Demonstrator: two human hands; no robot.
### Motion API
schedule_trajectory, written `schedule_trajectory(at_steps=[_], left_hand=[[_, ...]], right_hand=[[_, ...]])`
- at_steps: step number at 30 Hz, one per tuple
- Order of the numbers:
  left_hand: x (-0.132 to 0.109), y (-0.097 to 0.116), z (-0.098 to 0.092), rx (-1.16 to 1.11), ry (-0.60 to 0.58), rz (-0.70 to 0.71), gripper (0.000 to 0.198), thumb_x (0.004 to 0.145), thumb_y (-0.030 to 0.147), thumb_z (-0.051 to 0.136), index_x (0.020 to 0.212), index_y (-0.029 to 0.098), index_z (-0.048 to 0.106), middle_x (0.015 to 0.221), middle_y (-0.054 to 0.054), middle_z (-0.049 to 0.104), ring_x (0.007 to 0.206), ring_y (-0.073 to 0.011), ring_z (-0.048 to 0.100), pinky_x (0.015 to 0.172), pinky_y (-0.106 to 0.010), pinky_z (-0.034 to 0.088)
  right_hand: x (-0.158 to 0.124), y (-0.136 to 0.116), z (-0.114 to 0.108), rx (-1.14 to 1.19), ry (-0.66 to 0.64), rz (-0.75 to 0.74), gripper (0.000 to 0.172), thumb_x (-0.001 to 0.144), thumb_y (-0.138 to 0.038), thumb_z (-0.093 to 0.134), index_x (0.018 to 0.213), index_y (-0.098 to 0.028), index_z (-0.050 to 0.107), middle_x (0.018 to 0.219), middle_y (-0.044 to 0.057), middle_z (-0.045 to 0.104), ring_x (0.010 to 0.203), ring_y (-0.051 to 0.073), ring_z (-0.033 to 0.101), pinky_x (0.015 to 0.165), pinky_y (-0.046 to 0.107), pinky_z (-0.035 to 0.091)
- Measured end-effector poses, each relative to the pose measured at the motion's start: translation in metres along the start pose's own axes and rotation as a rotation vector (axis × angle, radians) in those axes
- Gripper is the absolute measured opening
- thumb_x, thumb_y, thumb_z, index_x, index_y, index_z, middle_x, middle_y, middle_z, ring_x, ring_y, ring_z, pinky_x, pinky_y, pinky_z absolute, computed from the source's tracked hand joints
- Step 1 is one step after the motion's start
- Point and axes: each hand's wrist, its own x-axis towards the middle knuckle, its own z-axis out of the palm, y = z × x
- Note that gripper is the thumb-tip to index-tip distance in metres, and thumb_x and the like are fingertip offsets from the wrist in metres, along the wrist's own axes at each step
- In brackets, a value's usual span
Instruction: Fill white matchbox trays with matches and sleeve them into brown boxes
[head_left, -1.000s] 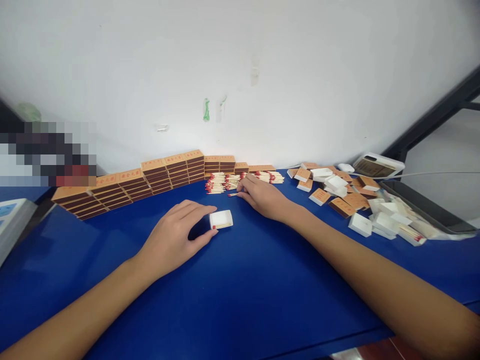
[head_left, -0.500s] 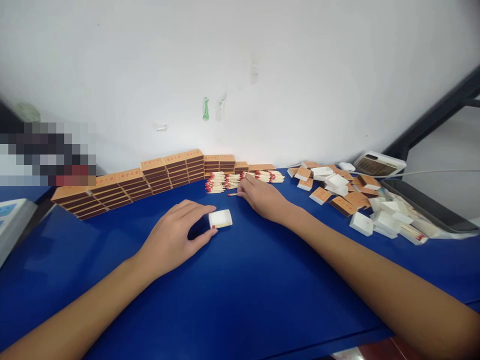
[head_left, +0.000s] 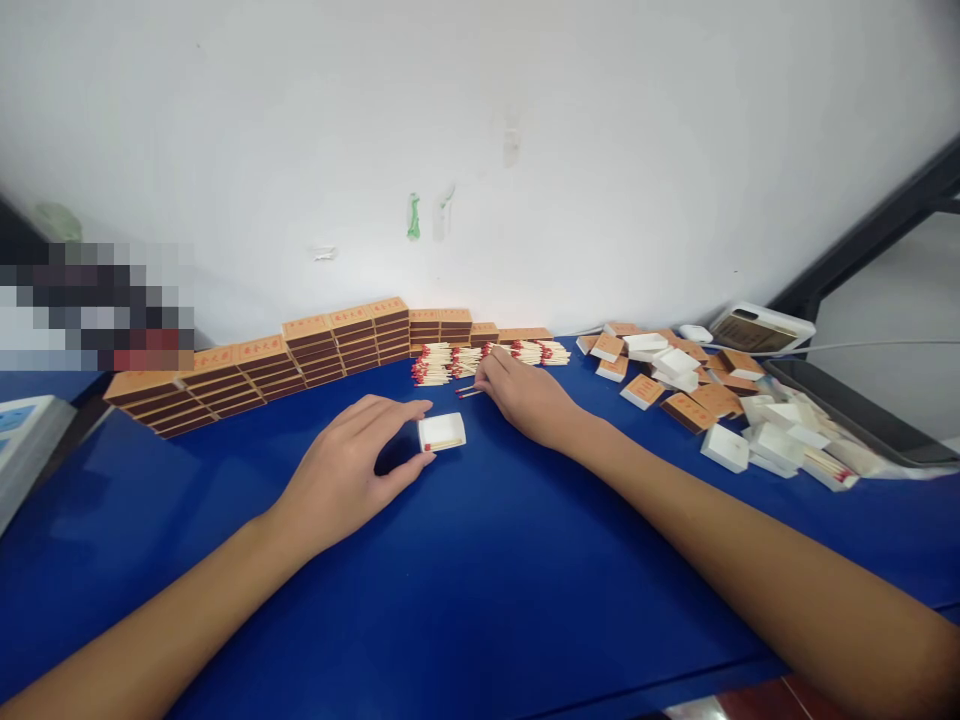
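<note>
A small white matchbox tray lies on the blue table, with a few red-headed matches along its near side. My left hand grips the tray's left end between thumb and fingertips. To the right and farther back, my right hand is closed in a pinch on matches, whose red heads point left. How many it pinches I cannot tell. Behind its fingers lies a row of loose match piles, partly hidden by the hand.
Stacked orange-brown matchboxes line the wall from the left to the middle. On the right lie scattered matchbox covers and white trays. Beyond them are a dark phone, a cased phone and a white cable.
The matches in my right hand have tilted, their heads now slightly lower. The tray has tipped a little, showing more of its inside and the matches in it. My left hand has barely moved.
</note>
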Motion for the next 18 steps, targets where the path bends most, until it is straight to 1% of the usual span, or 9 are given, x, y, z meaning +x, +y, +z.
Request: schedule_trajectory(at_steps=[4,7,9,10,12,15,18], left_hand=[[0.000,-0.001,0.000,0.004,-0.004,-0.011,0.039,0.099,0.030,0.072,0.136,0.021,0.063,0.124,-0.007,0.075,0.114,-0.0247,0.069,0.100,-0.042,0.059],[0.000,-0.001,0.000,0.002,-0.001,-0.006,0.039,0.099,0.031,0.072,0.136,0.021,0.063,0.124,-0.008,0.076,0.114,-0.0253,0.070,0.100,-0.042,0.059],[0.000,0.000,0.000,0.001,0.001,-0.004,0.038,0.100,0.031,0.071,0.136,0.021,0.063,0.124,-0.008,0.076,0.114,-0.0255,0.070,0.100,-0.042,0.059],[0.000,0.000,0.000,0.000,-0.002,-0.006,0.038,0.100,0.031,0.071,0.136,0.021,0.064,0.123,-0.008,0.076,0.113,-0.0255,0.070,0.100,-0.042,0.059],[0.000,0.001,-0.001,-0.002,-0.010,-0.016,0.038,0.099,0.031,0.071,0.135,0.021,0.064,0.122,-0.008,0.076,0.113,-0.0255,0.070,0.099,-0.042,0.059],[-0.001,0.001,-0.001,-0.008,-0.022,-0.027,0.038,0.099,0.031,0.071,0.135,0.021,0.064,0.120,-0.007,0.077,0.112,-0.0257,0.070,0.098,-0.043,0.059],[0.000,0.000,-0.001,-0.003,-0.027,-0.032,0.038,0.100,0.031,0.071,0.135,0.021,0.064,0.122,-0.007,0.076,0.113,-0.0254,0.070,0.099,-0.043,0.059]], right_hand=[[-0.001,0.005,0.000,0.090,0.005,-0.013,0.015,0.111,-0.024,0.044,0.110,-0.017,0.058,0.116,0.013,0.063,0.090,0.023,0.062,0.073,0.033,0.044],[-0.002,0.015,-0.002,0.259,-0.003,-0.050,0.012,0.110,-0.024,0.046,0.110,-0.019,0.057,0.112,0.010,0.062,0.090,0.021,0.060,0.078,0.033,0.046],[-0.003,0.021,-0.004,0.369,-0.017,-0.070,0.010,0.108,-0.025,0.052,0.114,-0.020,0.058,0.108,0.007,0.059,0.088,0.020,0.059,0.079,0.032,0.047],[-0.003,0.023,-0.005,0.402,-0.028,-0.080,0.012,0.107,-0.026,0.055,0.116,-0.020,0.058,0.107,0.007,0.058,0.087,0.019,0.058,0.079,0.032,0.047],[-0.003,0.024,-0.007,0.422,-0.047,-0.091,0.014,0.105,-0.026,0.057,0.118,-0.021,0.060,0.107,0.006,0.057,0.087,0.019,0.057,0.078,0.032,0.046],[-0.002,0.021,-0.007,0.396,-0.056,-0.090,0.008,0.106,-0.024,0.054,0.106,-0.021,0.062,0.105,0.007,0.057,0.087,0.019,0.056,0.079,0.032,0.045],[-0.001,0.016,-0.006,0.371,-0.065,-0.067,0.011,0.106,-0.021,0.053,0.098,-0.020,0.060,0.103,0.007,0.059,0.087,0.020,0.056,0.078,0.032,0.045]])
